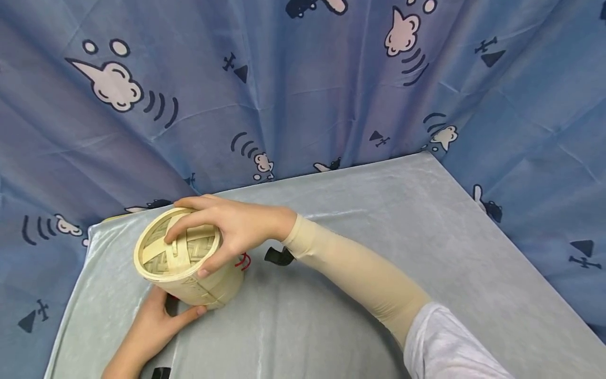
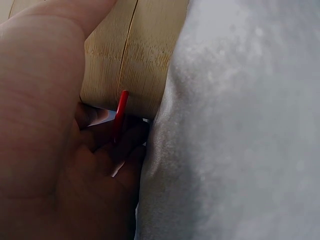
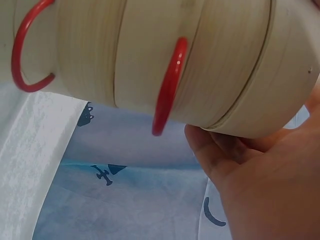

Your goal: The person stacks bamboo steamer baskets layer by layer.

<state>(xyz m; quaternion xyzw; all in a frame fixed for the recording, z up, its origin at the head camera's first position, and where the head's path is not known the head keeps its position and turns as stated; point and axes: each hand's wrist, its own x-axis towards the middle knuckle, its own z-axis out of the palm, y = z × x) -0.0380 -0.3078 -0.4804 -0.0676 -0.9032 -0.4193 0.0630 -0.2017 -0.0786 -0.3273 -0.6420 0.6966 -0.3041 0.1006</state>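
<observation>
A small round bamboo steamer (image 1: 213, 289) with a woven lid (image 1: 158, 263) is tilted at the table's left side. My right hand (image 1: 241, 223) grips its lid end, fingers over the rim and thumb on the side. Lower down, my left hand (image 1: 153, 326) holds the steamer with its thumb along the wall; its other fingers are mostly hidden in the head view. The left wrist view shows those fingers bent beneath the bamboo, beside a red ring (image 2: 120, 115). Red rings are also on the wall in the right wrist view, one red ring (image 3: 170, 87) near the middle.
A pale grey cloth covers the table (image 1: 379, 205). Behind and to the right hangs a blue patterned curtain (image 1: 303, 105). A black curved piece (image 1: 278, 256) shows near my right wrist, and another black piece (image 1: 161, 373) lies by my left wrist.
</observation>
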